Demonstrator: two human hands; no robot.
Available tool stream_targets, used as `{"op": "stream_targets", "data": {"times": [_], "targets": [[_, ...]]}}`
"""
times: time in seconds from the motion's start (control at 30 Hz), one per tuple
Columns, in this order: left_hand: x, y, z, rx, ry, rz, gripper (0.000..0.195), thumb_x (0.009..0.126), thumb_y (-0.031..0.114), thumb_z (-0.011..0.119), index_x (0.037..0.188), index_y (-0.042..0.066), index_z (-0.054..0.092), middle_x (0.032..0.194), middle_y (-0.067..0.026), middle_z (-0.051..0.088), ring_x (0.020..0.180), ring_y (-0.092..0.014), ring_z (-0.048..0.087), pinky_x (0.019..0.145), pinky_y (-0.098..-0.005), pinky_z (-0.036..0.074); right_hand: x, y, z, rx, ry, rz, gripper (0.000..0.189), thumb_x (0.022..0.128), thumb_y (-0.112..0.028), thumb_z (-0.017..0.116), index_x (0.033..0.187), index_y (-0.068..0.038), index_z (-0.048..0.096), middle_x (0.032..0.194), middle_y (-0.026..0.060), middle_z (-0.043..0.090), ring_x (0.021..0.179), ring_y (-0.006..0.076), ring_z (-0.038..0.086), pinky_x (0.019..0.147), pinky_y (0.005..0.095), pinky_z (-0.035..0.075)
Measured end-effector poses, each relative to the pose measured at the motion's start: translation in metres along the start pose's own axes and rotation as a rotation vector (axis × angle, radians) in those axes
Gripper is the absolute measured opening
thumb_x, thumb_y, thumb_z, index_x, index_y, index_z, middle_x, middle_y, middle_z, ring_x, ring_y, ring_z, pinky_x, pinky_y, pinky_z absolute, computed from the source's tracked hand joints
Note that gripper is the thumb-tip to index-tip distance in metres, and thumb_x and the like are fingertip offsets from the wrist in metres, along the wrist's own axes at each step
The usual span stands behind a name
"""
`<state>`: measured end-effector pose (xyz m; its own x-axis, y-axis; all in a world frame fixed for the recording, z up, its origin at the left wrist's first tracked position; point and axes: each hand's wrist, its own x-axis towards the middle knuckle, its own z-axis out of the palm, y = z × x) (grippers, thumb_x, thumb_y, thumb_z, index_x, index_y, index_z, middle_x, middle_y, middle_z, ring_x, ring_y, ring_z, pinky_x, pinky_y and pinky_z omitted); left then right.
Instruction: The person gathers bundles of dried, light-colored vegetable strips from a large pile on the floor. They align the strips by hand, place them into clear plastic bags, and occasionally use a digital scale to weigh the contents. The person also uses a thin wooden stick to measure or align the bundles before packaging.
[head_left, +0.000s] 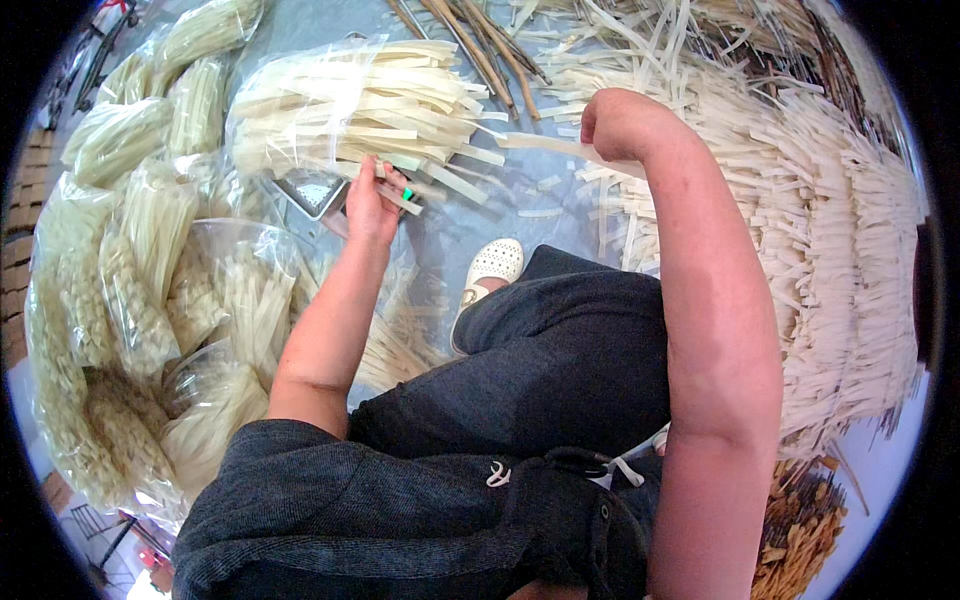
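My left hand (373, 204) is at the lower edge of a clear plastic bag (289, 112) full of flat pale strips. Short pieces of pale strip (399, 199) lie between its fingers. From the bag's open right end the strips (420, 97) fan out unevenly. My right hand (628, 124) is bent at the wrist, its fingers mostly hidden, and grips a long flat pale strip (544, 142) that points towards the bag. Beneath the bag shows the corner of a metal tray (311, 196). A small green light (407, 194) glows beside my left fingers.
Filled clear bags of strips (150, 255) are piled on the left. A large heap of loose strips (825, 247) spreads along the right. Wooden sticks (495, 52) lie at the top, a brown dried heap (799, 532) at lower right. Scraps dot the grey floor (465, 214).
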<state>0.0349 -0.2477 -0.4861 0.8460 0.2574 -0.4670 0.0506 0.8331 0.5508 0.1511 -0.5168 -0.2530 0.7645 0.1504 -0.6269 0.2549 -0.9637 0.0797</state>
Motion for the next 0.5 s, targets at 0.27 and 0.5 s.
{"op": "stream_targets", "data": {"times": [0.27,0.5], "targets": [[-0.006,0.019,0.013,0.427,0.065,-0.008,0.035,0.088,0.037,0.062,0.105,0.008,0.053,0.091,-0.0071,0.061,0.076,-0.016,0.061,0.066,-0.0294,0.053,0.001,0.000,0.003,0.028,0.030,-0.015,0.030,0.066,0.001,0.057,0.094,-0.003,0.068,0.098,0.0154,0.066,0.089,0.0296,0.066,0.074,0.0381,0.052],[0.018,0.033,-0.008,0.394,0.114,0.197,0.032,0.089,0.035,0.062,0.101,0.006,0.055,0.088,-0.0060,0.061,0.074,-0.015,0.062,0.062,-0.0210,0.051,0.005,-0.006,0.004,0.045,0.059,0.020,0.033,0.068,0.004,0.055,0.093,-0.010,0.071,0.092,0.0138,0.068,0.089,0.0287,0.064,0.079,0.0369,0.051]]}}
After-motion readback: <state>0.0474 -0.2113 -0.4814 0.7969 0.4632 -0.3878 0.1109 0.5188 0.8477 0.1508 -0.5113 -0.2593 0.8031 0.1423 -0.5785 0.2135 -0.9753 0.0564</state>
